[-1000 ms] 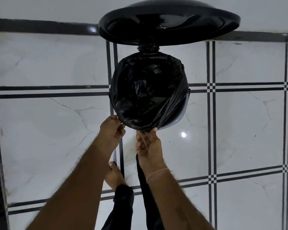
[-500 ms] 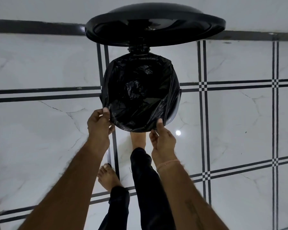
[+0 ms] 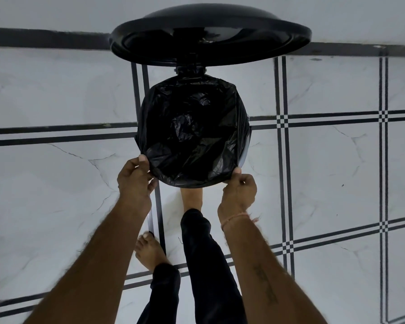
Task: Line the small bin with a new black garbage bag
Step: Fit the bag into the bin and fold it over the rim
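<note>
A black garbage bag (image 3: pixel 192 132) fills the mouth of the small bin, its edge folded out over the rim. A sliver of the bin's pale wall (image 3: pixel 243 157) shows at the lower right. The round black lid (image 3: pixel 211 36) stands raised behind the opening. My left hand (image 3: pixel 133 178) pinches the bag's edge at the near left of the rim. My right hand (image 3: pixel 240 188) pinches the edge at the near right. My right foot (image 3: pixel 191 198) reaches under the bin's front.
The bin stands on a white marble floor (image 3: pixel 56 183) crossed by black inlay lines. A dark skirting strip (image 3: pixel 45 39) runs along the wall behind. My left foot (image 3: pixel 150 251) rests on the floor below my hands.
Both hands have moved apart along the near rim, the left further left and the right further right, spreading the bag's edge. The view has shifted slightly.
</note>
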Demonstrator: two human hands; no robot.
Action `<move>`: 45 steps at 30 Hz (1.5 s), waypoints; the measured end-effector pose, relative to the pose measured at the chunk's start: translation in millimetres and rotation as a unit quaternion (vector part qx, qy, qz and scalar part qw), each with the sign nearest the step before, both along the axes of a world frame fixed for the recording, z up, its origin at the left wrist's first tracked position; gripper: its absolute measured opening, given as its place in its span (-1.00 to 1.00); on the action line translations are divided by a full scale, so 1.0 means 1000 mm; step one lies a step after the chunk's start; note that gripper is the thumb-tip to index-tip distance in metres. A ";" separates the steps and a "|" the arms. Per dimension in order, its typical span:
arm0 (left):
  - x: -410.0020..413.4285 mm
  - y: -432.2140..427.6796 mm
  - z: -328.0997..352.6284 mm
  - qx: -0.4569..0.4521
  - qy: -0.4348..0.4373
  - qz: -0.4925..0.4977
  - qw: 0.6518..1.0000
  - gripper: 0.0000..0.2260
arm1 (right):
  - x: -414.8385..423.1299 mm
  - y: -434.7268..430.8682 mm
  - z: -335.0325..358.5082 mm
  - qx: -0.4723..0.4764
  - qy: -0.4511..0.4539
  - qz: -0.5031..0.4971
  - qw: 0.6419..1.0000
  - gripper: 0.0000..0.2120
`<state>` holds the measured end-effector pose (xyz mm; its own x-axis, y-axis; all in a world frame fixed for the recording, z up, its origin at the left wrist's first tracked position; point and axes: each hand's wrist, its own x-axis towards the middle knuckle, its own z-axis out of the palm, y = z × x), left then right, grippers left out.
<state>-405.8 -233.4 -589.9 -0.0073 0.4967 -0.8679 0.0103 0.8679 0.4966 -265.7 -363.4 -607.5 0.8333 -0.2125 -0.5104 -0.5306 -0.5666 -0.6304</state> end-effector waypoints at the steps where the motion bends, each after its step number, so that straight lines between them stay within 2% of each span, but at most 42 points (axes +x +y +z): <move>1: -0.001 0.000 -0.002 -0.017 -0.008 0.007 1.000 -0.84 | 0.000 0.001 -0.004 0.014 0.004 -0.023 1.000 -0.63; 4: -0.003 0.000 -0.008 -0.049 -0.020 0.018 0.998 -0.86 | 0.004 0.001 -0.005 0.080 0.061 -0.094 0.991 -0.65; 8: -0.004 0.000 -0.013 -0.067 -0.047 0.015 0.997 -0.76 | 0.039 0.001 -0.010 0.141 0.219 -0.199 0.945 -0.73; 10: -0.004 0.000 -0.013 -0.078 -0.057 0.018 0.995 -0.78 | 0.060 0.003 -0.016 0.167 0.249 -0.206 0.932 -0.72; 11: -0.004 0.000 -0.013 -0.082 -0.060 0.020 0.995 -0.79 | 0.067 0.006 -0.013 0.186 0.241 -0.201 0.931 -0.72; 13: -0.004 0.000 -0.014 -0.080 -0.060 0.023 0.995 -0.80 | 0.075 0.011 -0.003 0.193 0.193 -0.141 0.952 -0.66; 16: -0.002 -0.002 -0.013 -0.077 -0.061 0.027 0.995 -0.80 | 0.063 0.010 0.015 0.125 0.057 0.042 0.990 -0.71; 19: 0.001 -0.003 -0.012 -0.076 -0.056 0.038 0.995 -0.80 | 0.045 0.008 0.015 0.028 -0.019 0.145 0.989 -0.60; 24: 0.000 -0.002 -0.013 -0.068 -0.044 0.022 0.997 -0.80 | 0.051 0.017 0.010 -0.049 -0.099 0.160 0.981 -0.75; 27: -0.001 -0.004 -0.016 -0.060 -0.044 0.022 0.997 -0.81 | 0.053 0.012 0.010 -0.078 -0.127 0.189 0.971 -0.76; 33: 0.002 -0.007 -0.015 -0.054 -0.039 0.035 0.997 -0.81 | 0.064 0.007 0.014 -0.151 -0.098 0.217 0.959 -0.75; 36: 0.001 -0.007 -0.016 -0.049 -0.039 0.032 0.998 -0.80 | 0.061 0.007 0.014 -0.144 -0.101 0.224 0.959 -0.78; 40: 0.000 -0.007 -0.018 -0.045 -0.037 0.030 0.998 -0.81 | 0.056 0.005 0.017 -0.085 -0.147 0.233 0.958 -0.92; 42: 0.000 -0.007 -0.018 -0.044 -0.038 0.030 0.998 -0.81 | 0.054 0.005 0.022 -0.084 -0.164 0.262 0.947 -0.86; 45: 0.001 -0.007 -0.018 -0.044 -0.039 0.030 0.998 -0.80 | 0.049 0.008 0.025 -0.095 -0.138 0.316 0.934 -0.77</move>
<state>-405.0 -240.6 -608.2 0.0347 0.4189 -0.9074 -0.0788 0.9063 0.4153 -216.6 -355.6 -582.4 0.9170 0.3020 -0.2606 0.1159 -0.8269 -0.5503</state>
